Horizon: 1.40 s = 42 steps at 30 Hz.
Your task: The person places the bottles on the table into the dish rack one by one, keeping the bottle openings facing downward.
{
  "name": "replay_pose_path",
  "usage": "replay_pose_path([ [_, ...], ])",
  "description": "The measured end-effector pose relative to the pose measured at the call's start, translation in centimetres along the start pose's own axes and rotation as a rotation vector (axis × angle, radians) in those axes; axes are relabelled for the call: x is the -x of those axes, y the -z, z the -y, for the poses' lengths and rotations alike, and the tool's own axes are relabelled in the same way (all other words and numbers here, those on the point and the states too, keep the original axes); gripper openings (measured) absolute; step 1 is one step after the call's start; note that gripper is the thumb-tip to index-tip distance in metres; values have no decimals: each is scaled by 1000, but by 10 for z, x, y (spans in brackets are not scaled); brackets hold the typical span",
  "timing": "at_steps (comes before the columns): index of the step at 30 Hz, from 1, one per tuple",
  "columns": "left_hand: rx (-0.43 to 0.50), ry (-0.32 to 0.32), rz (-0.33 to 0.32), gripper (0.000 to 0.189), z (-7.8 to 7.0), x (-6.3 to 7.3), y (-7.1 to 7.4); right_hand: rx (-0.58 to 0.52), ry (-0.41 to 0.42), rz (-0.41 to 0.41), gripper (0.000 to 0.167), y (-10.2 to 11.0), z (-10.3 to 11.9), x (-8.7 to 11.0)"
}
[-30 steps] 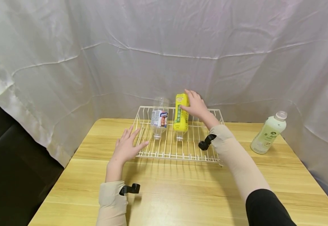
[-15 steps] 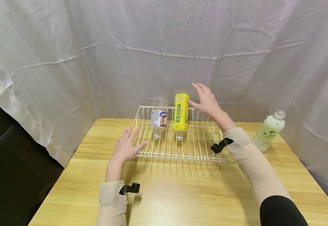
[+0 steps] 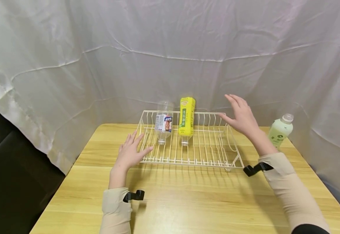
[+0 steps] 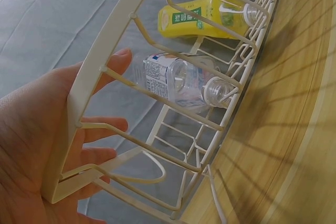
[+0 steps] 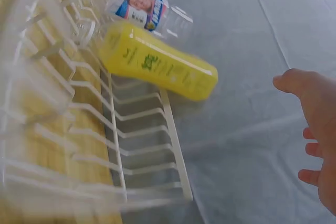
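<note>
Two bottles lean neck-down in a white wire dish rack (image 3: 205, 164): a clear plastic bottle with a printed label (image 3: 163, 123) and, to its right, a yellow bottle (image 3: 187, 117). My left hand (image 3: 129, 152) rests at the rack's left front corner, fingers spread; in the left wrist view its palm (image 4: 31, 129) lies against the rack's end bar. Beyond the rack's right end my right hand (image 3: 243, 117) is in the air with nothing in it, fingers extended and thumb apart. A pale green bottle (image 3: 280, 130) stands upright on the table behind my right forearm, its lower part hidden.
The rack stands on a wooden table (image 3: 187, 201) near its back edge. A grey cloth curtain (image 3: 170, 48) hangs behind and along both sides. A dark surface (image 3: 15, 162) lies past the table's left edge.
My right hand has left the yellow bottle and moved right, towards the pale green bottle. The yellow bottle stays leaning in the rack. My left hand has kept its place.
</note>
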<state>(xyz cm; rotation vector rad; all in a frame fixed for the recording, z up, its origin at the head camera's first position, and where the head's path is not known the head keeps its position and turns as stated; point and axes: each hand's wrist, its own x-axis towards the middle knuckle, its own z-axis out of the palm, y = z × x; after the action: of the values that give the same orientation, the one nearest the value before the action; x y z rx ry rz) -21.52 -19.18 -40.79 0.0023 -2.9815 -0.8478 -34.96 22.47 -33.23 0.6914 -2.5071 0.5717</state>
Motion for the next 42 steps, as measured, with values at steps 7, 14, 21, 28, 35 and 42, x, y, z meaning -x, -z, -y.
replay_pose_path([
  [7,-40,-2,-4,81,1,0,-1,-35,-95,-38,78,12,-22,52],
  [14,-59,-4,-7,81,0,0,-2,-58,-64,-225,72,10,-39,110],
  [21,-40,-1,-9,79,1,-1,-3,-16,-69,-400,67,11,-59,154],
  [28,-35,-1,-8,83,2,-2,-2,53,-159,-438,64,9,-81,183],
  [35,-32,0,-1,84,2,-3,-1,81,-423,-290,59,2,-100,198],
  [42,-28,-5,-5,85,3,-3,-3,118,-680,-8,90,-11,-119,201],
])
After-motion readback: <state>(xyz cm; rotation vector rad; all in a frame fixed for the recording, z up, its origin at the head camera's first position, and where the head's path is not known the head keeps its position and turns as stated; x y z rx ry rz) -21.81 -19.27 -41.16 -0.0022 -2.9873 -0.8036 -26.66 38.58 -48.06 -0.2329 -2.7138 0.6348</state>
